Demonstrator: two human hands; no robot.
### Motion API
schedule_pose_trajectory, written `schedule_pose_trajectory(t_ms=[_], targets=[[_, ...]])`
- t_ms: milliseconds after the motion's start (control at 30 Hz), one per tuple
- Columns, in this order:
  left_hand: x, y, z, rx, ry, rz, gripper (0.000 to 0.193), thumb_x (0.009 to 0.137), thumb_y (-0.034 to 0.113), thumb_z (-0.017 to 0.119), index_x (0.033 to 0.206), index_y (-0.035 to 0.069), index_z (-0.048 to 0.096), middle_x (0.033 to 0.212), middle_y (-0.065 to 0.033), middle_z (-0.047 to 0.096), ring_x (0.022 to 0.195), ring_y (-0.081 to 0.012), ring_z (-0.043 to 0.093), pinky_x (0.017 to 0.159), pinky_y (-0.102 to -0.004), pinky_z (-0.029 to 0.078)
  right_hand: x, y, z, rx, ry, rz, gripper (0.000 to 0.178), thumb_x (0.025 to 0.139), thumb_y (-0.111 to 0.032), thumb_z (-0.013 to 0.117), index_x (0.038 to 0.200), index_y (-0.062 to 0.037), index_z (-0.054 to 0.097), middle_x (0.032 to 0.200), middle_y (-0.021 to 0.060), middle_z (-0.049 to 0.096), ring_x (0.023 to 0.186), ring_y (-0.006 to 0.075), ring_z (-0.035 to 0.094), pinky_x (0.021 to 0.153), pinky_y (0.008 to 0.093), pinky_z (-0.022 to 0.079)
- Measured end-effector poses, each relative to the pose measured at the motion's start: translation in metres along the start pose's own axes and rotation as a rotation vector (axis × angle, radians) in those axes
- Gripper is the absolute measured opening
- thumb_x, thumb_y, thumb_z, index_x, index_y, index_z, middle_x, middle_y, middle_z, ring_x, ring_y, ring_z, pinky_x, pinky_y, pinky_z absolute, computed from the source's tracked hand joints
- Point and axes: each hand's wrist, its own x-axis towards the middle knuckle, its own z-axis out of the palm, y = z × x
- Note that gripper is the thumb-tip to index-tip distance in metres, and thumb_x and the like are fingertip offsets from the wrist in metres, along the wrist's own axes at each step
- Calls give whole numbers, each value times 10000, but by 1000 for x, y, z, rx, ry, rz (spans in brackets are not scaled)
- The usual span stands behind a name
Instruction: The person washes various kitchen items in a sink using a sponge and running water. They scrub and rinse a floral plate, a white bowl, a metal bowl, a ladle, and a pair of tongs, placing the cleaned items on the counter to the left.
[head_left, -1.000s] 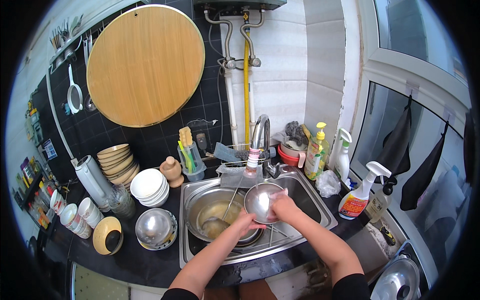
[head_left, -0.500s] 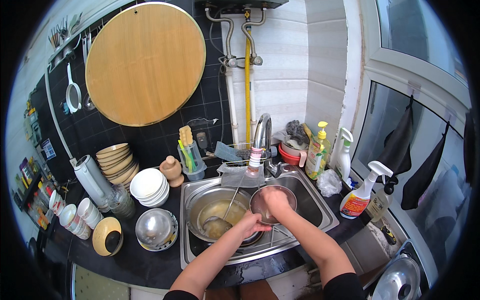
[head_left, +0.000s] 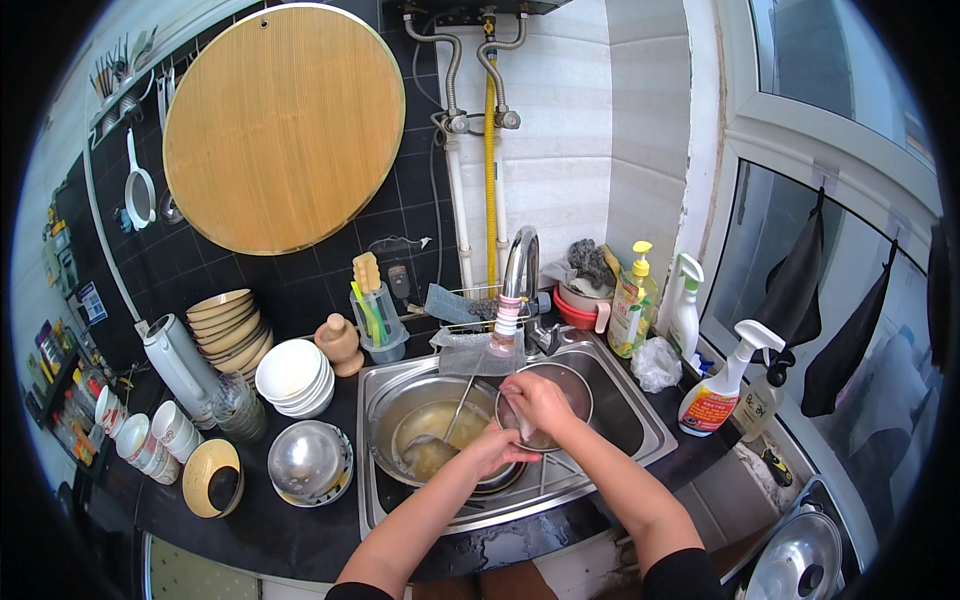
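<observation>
Over the divide of the steel double sink (head_left: 655, 432), my left hand (head_left: 495, 448) grips the near rim of a round metal bowl (head_left: 572, 385), which is tilted. My right hand (head_left: 540, 402) is bent over the bowl's left inner side, its fingers closed; a pale pinkish bit shows under them, too hidden to name. To the left, a large steel basin (head_left: 385, 395) in the left sink holds cloudy water and a metal ladle (head_left: 430, 452). The faucet (head_left: 522, 265), with a pink-and-white sleeve on its spout, stands behind the bowl.
Left of the sink are white bowls (head_left: 295, 375), a metal bowl (head_left: 305, 458), stacked tan bowls (head_left: 228, 330) and a wooden mortar (head_left: 339, 345). A yellow-capped soap bottle (head_left: 632, 305) and a spray bottle (head_left: 715, 395) stand right of it. A round board (head_left: 285, 130) hangs behind.
My right hand has risen from the bowl's middle toward its left rim, and more of the bowl's inside shows. My left hand keeps its grip. The view has shifted slightly.
</observation>
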Motion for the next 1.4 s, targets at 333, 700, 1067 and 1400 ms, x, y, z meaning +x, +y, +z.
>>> schedule_pose_trajectory(t_ms=[333,700,1067,1400], targets=[[12,-17,-13,45,64,107,681,709,-158,355,1292,118,137,1257,-183,330,1036,-364,518,727,-489,553,-16,-14,-30,-369,-614,128,181,726,-157,597,887,-103,658,859,109,620,822,293,591,748,380,466],[16,-7,2,270,308,316,727,726,-127,379,1330,191,128,1269,-174,330,1025,-377,513,602,-415,584,-25,21,2,-107,-205,-103,375,591,-53,642,957,-123,601,942,64,589,960,268,535,864,414,380],[2,12,12,568,527,293,742,741,-93,392,1373,130,75,1282,-205,353,838,-356,588,447,-318,546,-26,39,-26,-817,36,-319,221,718,-165,521,908,-119,623,919,44,535,988,238,482,843,448,375],[26,-20,-22,833,658,642,766,696,-98,427,1374,50,102,1340,-245,281,1190,-380,370,968,-383,334,-57,37,-13,-370,-293,-11,175,683,-66,602,811,-167,666,900,26,588,836,268,506,764,335,442]])
